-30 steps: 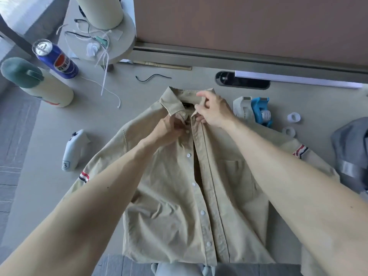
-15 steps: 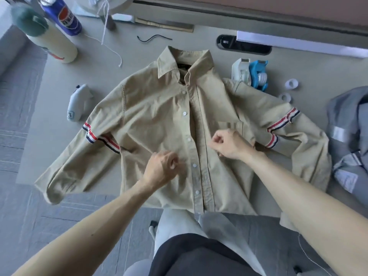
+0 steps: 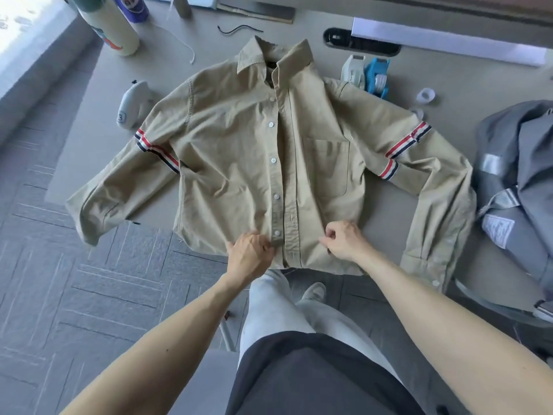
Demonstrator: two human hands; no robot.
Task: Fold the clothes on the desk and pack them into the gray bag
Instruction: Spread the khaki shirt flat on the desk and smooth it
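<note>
A beige button-up shirt point(image 3: 236, 151) lies front-up and spread out on the desk point(image 3: 89, 94), collar at the far side, both sleeves with red, white and navy stripes stretched sideways. Its hem hangs at the desk's near edge. My left hand point(image 3: 250, 251) grips the button strip just left of the lowest button, fingers curled on the cloth. My right hand point(image 3: 344, 239) pinches the right front panel near the hem. The gray bag point(image 3: 514, 157) lies crumpled at the right edge, touching the shirt's right sleeve.
A white and a blue tape dispenser point(image 3: 366, 74) stand beyond the right shoulder, with tape rolls point(image 3: 425, 95) beside them. A white handheld device point(image 3: 133, 104) lies left of the shirt. A cream bottle point(image 3: 110, 25), a can point(image 3: 133, 6) and a black cable point(image 3: 236, 27) sit at the back.
Both hands have slid down the shirt front, from the collar to mid-chest and now to the hem. The view has tilted down and pulled back.
</note>
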